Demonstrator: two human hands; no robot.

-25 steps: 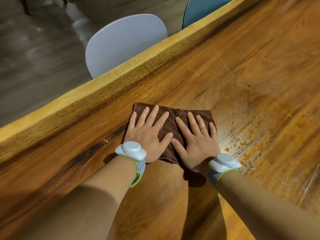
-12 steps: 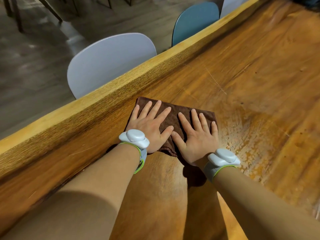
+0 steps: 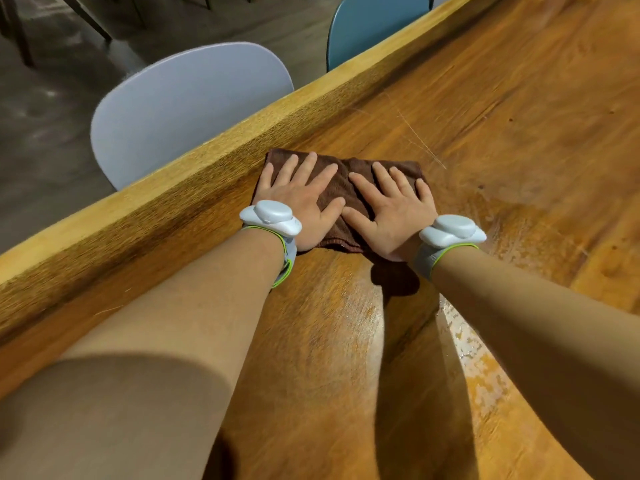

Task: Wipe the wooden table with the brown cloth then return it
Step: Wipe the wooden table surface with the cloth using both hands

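Note:
The brown cloth (image 3: 346,174) lies flat on the wooden table (image 3: 519,116), close to the table's raised far edge. My left hand (image 3: 301,199) presses on its left half with fingers spread. My right hand (image 3: 391,206) presses on its right half, also flat with fingers apart. Both thumbs nearly meet over the cloth's middle. Each wrist wears a pale grey band with a green rim. Much of the cloth is hidden under my palms.
A damp, patchy streak (image 3: 485,341) shines on the wood right of my right arm. Beyond the table's edge (image 3: 207,161) stand a white chair (image 3: 187,109) and a blue chair (image 3: 370,22) on a grey floor.
Both hands have slid the cloth farther away along the table, toward the far edge, and my arms have stretched out. The wet patch now trails nearer to me.

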